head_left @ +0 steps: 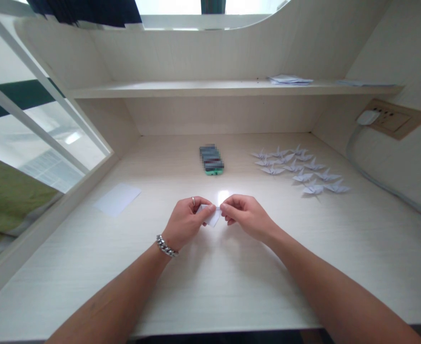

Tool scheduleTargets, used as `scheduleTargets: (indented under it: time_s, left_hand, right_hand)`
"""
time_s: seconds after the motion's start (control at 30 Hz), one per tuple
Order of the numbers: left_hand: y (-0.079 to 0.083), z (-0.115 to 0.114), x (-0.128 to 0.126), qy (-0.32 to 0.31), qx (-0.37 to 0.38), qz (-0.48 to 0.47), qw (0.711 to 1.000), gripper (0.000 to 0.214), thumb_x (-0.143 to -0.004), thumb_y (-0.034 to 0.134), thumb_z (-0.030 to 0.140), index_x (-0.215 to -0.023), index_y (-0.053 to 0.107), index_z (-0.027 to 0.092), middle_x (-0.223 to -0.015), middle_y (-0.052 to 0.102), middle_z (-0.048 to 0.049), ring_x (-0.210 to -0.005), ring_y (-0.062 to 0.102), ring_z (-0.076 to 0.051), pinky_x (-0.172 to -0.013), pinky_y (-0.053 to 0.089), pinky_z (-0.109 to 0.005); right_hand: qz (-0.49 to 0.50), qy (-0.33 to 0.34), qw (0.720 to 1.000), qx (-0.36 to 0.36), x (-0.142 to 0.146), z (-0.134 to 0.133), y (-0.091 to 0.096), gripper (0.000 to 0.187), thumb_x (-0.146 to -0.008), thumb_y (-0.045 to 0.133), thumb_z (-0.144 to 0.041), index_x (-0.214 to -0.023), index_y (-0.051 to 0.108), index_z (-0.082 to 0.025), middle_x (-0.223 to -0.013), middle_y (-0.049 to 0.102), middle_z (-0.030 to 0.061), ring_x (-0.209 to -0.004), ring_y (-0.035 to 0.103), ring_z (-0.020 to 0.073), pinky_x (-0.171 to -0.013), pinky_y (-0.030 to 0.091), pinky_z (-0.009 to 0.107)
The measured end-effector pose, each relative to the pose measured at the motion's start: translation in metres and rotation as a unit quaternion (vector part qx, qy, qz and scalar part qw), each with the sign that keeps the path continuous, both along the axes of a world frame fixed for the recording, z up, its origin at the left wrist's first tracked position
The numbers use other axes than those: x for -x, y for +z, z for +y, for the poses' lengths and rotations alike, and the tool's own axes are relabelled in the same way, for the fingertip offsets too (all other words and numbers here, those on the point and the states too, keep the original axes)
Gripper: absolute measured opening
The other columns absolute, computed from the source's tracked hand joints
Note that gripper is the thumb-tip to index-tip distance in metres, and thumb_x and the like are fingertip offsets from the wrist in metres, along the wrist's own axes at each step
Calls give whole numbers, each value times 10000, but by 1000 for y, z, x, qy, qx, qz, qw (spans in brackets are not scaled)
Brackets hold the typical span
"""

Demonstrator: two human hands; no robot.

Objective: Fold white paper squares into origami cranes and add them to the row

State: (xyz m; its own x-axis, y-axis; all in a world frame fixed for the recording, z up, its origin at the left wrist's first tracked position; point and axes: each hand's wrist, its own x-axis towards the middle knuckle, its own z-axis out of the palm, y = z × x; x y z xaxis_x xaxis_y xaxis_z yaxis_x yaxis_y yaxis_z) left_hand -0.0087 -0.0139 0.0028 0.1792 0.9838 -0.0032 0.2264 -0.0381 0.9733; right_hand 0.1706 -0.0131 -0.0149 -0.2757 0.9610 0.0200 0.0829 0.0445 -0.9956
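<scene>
Bridging left hand [186, 220] and right hand [249, 216], folded paper [214, 219] between pinched fingertips.

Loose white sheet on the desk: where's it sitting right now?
In the head view, the white sheet lies flat on the left side of the desk, left of the left hand.

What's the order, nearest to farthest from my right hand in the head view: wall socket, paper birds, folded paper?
1. Folded paper, between your left hand and right hand.
2. Paper birds, ahead to the right.
3. Wall socket, beyond them, far right.
</scene>
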Motion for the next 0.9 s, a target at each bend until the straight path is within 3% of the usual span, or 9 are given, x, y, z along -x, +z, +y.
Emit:
scheduleTargets:
  time_s: [0.13, 0.33, 0.53, 0.77, 0.9]
  left_hand:
    - [0, -1, -1, -17, 25, -25, 999, 204, -722, 694, 335, -719, 689, 130, -565, 620, -3, -502, 531, -108, -469, 412, -216]
    - [2, -2, -1, -22, 27, -21, 999, 207, -713, 714, 330, -701, 691, 125, -542, 609, -3, -489, 520, -100, -472, 420, -214]
    - [-5, 1, 1, -25, 94, -84, 992, 262, -718, 726, 377, -713, 670, 121, -615, 637, -21, -526, 565, -106, -494, 448, -218]
    - [-4, 0, 1, -23, 57, -18, 998, 258, -738, 708, 354, -668, 644, 115, -537, 591, 1, -483, 539, -89, -479, 420, -199]
    - [-6, 1, 2, -59, 107, -100, 987, 275, -758, 689, 379, -708, 652, 112, -614, 612, -16, -523, 559, -95, -505, 447, -210]
  right_hand:
    - [-28, 7, 998, -48, 2, -2, -2, 210, -834, 575, -324, -696, 591, -166, -642, 589, 7, -589, 547, 123, -588, 460, 268]
    - [-48, 30, 998, -42, 3, -5, 2, 205, -836, 576, -336, -723, 595, -166, -649, 581, 3, -596, 538, 123, -561, 417, 253]
    - [-29, 14, 999, -34, 2, -2, 0, 191, -816, 579, -306, -686, 582, -166, -601, 559, -11, -561, 506, 113, -550, 391, 249]
    - [-46, 29, 998, -15, 2, 0, -4, 192, -816, 565, -299, -679, 585, -165, -612, 568, -7, -562, 518, 116, -540, 389, 247]
    - [-38, 18, 999, -26, 3, -2, 0, 193, -804, 575, -285, -654, 572, -163, -576, 543, -16, -540, 485, 109, -528, 364, 247]
